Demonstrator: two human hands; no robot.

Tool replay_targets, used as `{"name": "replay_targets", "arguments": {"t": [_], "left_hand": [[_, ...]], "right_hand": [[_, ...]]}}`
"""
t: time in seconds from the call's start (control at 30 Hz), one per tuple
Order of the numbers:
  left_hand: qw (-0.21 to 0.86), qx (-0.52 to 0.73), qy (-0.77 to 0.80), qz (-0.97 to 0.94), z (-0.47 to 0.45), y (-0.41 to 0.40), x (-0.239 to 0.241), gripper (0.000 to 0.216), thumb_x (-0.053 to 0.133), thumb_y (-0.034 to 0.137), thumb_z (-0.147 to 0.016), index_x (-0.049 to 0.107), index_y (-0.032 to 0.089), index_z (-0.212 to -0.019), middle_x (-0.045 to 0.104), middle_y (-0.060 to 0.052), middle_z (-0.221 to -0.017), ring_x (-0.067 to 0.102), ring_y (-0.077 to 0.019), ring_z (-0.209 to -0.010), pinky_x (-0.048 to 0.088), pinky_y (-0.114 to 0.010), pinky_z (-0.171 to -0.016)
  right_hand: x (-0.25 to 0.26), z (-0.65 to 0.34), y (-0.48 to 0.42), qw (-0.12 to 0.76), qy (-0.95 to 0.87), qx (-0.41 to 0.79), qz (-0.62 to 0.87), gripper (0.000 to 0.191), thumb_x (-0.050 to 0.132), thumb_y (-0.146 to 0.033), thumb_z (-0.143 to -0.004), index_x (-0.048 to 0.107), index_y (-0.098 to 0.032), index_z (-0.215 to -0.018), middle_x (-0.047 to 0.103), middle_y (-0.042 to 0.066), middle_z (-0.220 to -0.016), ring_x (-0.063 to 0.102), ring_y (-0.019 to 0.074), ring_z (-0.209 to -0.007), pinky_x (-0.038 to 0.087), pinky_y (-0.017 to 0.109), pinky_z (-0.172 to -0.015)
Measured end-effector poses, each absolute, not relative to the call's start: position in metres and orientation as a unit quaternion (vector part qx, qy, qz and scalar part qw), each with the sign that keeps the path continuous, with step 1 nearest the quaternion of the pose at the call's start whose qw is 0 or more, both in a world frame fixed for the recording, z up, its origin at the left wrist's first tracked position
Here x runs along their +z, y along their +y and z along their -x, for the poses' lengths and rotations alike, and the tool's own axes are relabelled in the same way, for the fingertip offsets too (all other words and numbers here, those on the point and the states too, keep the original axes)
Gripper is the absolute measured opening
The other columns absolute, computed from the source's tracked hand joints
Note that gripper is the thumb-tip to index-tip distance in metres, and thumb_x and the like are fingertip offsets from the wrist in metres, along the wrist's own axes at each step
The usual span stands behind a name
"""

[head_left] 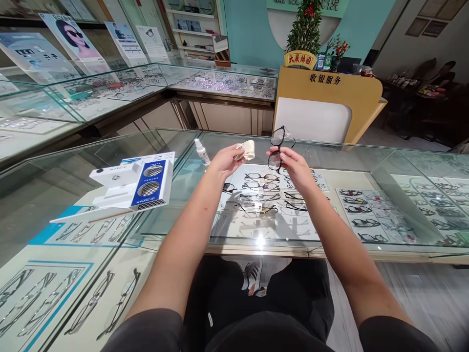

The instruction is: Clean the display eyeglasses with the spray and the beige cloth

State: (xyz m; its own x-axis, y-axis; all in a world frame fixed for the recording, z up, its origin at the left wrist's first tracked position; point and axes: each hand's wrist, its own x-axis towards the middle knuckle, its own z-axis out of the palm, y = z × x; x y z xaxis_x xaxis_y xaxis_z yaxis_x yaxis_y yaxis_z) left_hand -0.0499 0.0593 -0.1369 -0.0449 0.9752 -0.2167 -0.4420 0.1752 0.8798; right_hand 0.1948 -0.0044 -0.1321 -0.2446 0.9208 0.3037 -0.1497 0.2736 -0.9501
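Pinched in my left hand (pixel 226 160) is a folded cream cleaning cloth (pixel 247 149). My right hand (pixel 295 166) grips a pair of black-framed eyeglasses (pixel 277 146), turned on end with one lens above the other, above the glass counter. A gap separates the cloth from the eyeglasses. Just left of my left hand, a small white spray bottle (pixel 202 152) stands on the counter. A pair of dark sunglasses (pixel 229 187) shows below my left hand.
Under me is a glass display counter (pixel 164 215) with rows of glasses (pixel 262 186) inside. A blue and white display box (pixel 152 181) stands at left. More showcases (pixel 234 83) run along the back, beside a yellow cashier desk (pixel 330 88).
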Motion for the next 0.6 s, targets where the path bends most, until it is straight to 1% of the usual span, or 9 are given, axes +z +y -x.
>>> {"name": "replay_targets", "arguments": {"t": [0.07, 0.1, 0.2, 0.27, 0.33, 0.37, 0.5, 0.6], "left_hand": [[0.642, 0.572, 0.432, -0.274, 0.044, 0.056, -0.133, 0.012, 0.070, 0.005, -0.098, 0.071, 0.011, -0.109, 0.079, -0.010, -0.095, 0.075, -0.0148, -0.082, 0.064, -0.028, -0.083], [0.654, 0.572, 0.418, -0.264, 0.041, 0.054, -0.131, 0.008, 0.066, 0.010, -0.103, 0.071, 0.010, -0.110, 0.080, -0.012, -0.096, 0.076, -0.0161, -0.082, 0.065, -0.029, -0.081], [0.695, 0.562, 0.368, -0.258, 0.029, 0.045, -0.125, 0.025, 0.054, 0.023, -0.113, 0.071, 0.006, -0.120, 0.083, -0.017, -0.101, 0.080, -0.0205, -0.086, 0.066, -0.031, -0.080], [0.712, 0.553, 0.341, -0.265, 0.021, 0.038, -0.122, 0.034, 0.048, 0.027, -0.116, 0.070, 0.005, -0.128, 0.084, -0.019, -0.104, 0.081, -0.0225, -0.087, 0.066, -0.033, -0.083], [0.716, 0.552, 0.329, -0.272, 0.013, 0.033, -0.121, 0.036, 0.046, 0.028, -0.117, 0.070, 0.006, -0.130, 0.084, -0.018, -0.103, 0.082, -0.0225, -0.084, 0.065, -0.035, -0.084], [0.715, 0.555, 0.325, -0.276, 0.010, 0.030, -0.120, 0.034, 0.046, 0.029, -0.117, 0.071, 0.008, -0.128, 0.084, -0.017, -0.101, 0.082, -0.0219, -0.082, 0.065, -0.034, -0.083], [0.707, 0.566, 0.313, -0.285, 0.001, 0.026, -0.123, 0.032, 0.048, 0.028, -0.117, 0.072, 0.010, -0.109, 0.083, -0.014, -0.093, 0.080, -0.0189, -0.076, 0.061, -0.031, -0.078], [0.711, 0.564, 0.302, -0.290, 0.000, 0.026, -0.124, 0.033, 0.049, 0.031, -0.117, 0.073, 0.011, -0.105, 0.084, -0.013, -0.093, 0.080, -0.0191, -0.078, 0.063, -0.032, -0.082]], "right_hand": [[-0.132, -0.194, -0.005, 0.522, -0.602, 0.514, 0.317, 0.034, 0.072, -0.053, -0.099, 0.082, -0.030, -0.122, 0.084, 0.004, -0.128, 0.071, 0.0236, -0.113, 0.053, 0.037, -0.097], [-0.132, -0.193, -0.005, 0.520, -0.603, 0.515, 0.317, 0.034, 0.072, -0.053, -0.099, 0.082, -0.030, -0.122, 0.084, 0.004, -0.126, 0.071, 0.0233, -0.113, 0.053, 0.036, -0.097], [-0.133, -0.190, -0.005, 0.507, -0.608, 0.519, 0.321, 0.036, 0.073, -0.053, -0.097, 0.083, -0.028, -0.121, 0.084, 0.004, -0.121, 0.069, 0.0224, -0.111, 0.052, 0.035, -0.095], [-0.134, -0.187, -0.005, 0.494, -0.612, 0.523, 0.328, 0.038, 0.075, -0.054, -0.095, 0.083, -0.026, -0.119, 0.083, 0.004, -0.117, 0.068, 0.0217, -0.107, 0.051, 0.033, -0.091], [-0.134, -0.185, -0.006, 0.484, -0.615, 0.523, 0.337, 0.038, 0.075, -0.055, -0.093, 0.084, -0.025, -0.115, 0.082, 0.005, -0.114, 0.066, 0.0211, -0.103, 0.051, 0.033, -0.086], [-0.134, -0.184, -0.006, 0.482, -0.616, 0.520, 0.344, 0.038, 0.075, -0.055, -0.092, 0.084, -0.025, -0.113, 0.081, 0.005, -0.112, 0.066, 0.0208, -0.101, 0.050, 0.032, -0.084], [-0.135, -0.182, -0.006, 0.484, -0.613, 0.502, 0.372, 0.036, 0.075, -0.054, -0.090, 0.084, -0.024, -0.107, 0.079, 0.005, -0.105, 0.064, 0.0197, -0.094, 0.049, 0.032, -0.082], [-0.135, -0.181, -0.005, 0.493, -0.607, 0.491, 0.383, 0.036, 0.075, -0.056, -0.089, 0.083, -0.023, -0.103, 0.077, 0.004, -0.102, 0.062, 0.0191, -0.091, 0.048, 0.032, -0.080]]}}
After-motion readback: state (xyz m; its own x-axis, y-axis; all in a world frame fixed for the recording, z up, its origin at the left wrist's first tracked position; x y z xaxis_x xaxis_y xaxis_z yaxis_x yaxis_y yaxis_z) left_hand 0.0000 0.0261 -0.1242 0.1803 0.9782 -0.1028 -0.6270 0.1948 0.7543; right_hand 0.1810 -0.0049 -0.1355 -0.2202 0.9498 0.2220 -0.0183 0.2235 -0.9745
